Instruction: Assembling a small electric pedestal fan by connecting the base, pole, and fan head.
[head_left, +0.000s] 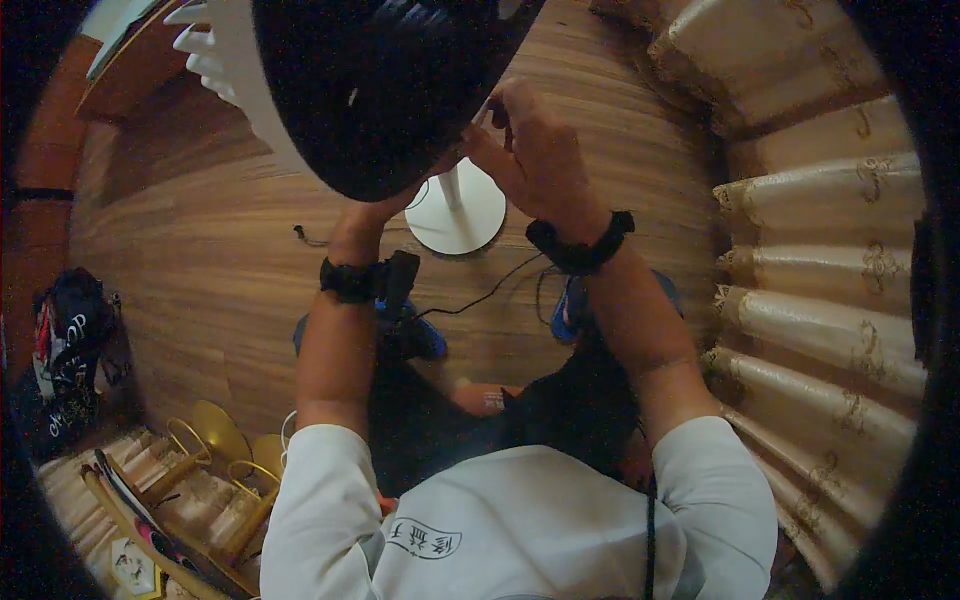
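Note:
A white pedestal stand with a round base [470, 225] and a thin pole rises between my feet; it looks like a standing fan. At its top is a large head, with a dark rounded face [390, 100] and a white finned side [235, 70]. My left hand [395, 208] reaches under the head's lower edge, its fingers hidden behind the dark face. By the right edge of the head, my right hand [530, 150] has its fingers bent together at a small pale part; what they grip is hard to make out. Both wrists wear black bands.
A thin black cable [490, 292] runs across the wooden floor [200, 230] between my shoes. Gold-patterned curtains [820, 260] hang along the right. A dark bag [75, 340] lies at the left. Lower left stands a gold-coloured rack [215, 500] with flat items.

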